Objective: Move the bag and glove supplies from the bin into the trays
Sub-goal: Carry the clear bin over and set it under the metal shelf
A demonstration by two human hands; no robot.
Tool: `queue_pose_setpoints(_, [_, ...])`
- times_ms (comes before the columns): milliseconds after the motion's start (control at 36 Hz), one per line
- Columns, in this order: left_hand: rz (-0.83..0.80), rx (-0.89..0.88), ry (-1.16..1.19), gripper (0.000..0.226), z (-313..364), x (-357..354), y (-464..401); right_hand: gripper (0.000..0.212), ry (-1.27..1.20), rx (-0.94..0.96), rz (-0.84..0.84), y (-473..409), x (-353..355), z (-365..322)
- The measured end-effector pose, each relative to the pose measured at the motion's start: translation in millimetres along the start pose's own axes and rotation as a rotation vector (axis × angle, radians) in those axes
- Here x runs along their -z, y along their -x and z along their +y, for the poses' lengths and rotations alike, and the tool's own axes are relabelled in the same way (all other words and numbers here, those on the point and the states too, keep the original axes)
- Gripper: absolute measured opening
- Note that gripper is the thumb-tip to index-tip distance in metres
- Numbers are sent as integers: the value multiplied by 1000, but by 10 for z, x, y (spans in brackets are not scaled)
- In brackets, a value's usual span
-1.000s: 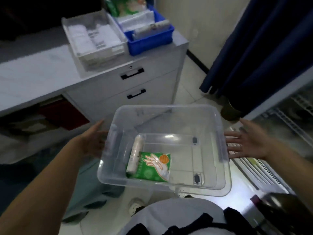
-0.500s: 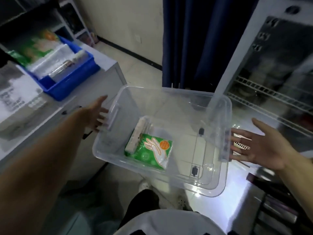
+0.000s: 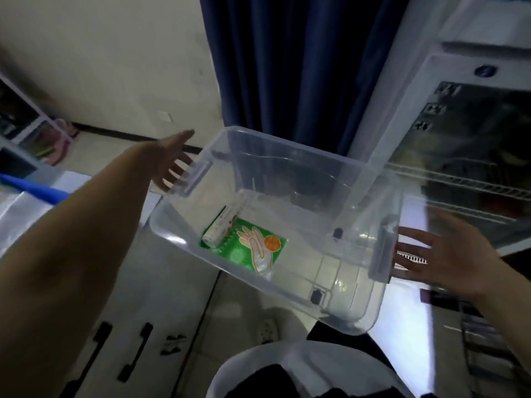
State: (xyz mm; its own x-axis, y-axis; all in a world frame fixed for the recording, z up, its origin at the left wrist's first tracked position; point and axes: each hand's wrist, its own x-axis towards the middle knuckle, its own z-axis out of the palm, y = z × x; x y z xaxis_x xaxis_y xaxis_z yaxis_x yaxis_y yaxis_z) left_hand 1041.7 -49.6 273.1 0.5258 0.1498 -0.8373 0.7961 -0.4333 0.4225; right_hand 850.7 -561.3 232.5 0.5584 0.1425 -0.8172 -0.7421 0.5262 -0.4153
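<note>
A clear plastic bin [image 3: 339,173] is carried in mid-air between my two hands. My left hand [image 3: 169,159] presses flat against its left handle, fingers straight. Against the right handle presses my right hand [image 3: 442,254], fingers spread and straight. Inside the bin, at its lower left corner, lies a green glove packet [image 3: 253,245] with a printed hand and orange dot. A white roll of bags [image 3: 219,228] rests along the packet's left edge.
A blue tray edge [image 3: 31,188] shows at the far left on a white cabinet with black drawer handles [image 3: 135,351]. A dark blue curtain [image 3: 293,67] hangs ahead. A glass-door cooler with wire shelves [image 3: 471,168] stands at right. My shoe [image 3: 268,330] is on the floor below.
The view has swung right and away from the cabinet; the trays have slid out to the left. The bin stays held between both flat hands, now tilted more, with the packet and roll in place.
</note>
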Motion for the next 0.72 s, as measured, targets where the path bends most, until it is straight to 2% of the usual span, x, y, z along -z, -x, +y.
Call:
queue_pose_setpoints(167, [51,-46,-38,87,516,501,-446,71,-156,47,16,-224,-593,103])
queue_pose_setpoints(361, [114,-33,-19,80,982,1057,-1112,68,-202,58,17,-936,-1262,-216])
queue_pose_setpoints(583, [181,60,106,70,1295,1910,-1884,72,-68,-18,54,-2280,-2295,-1049])
queue_pose_setpoints(722, [357,103,230,77,1414,2608,-2125,70,1,-106,27,-3121,-3111,-1513])
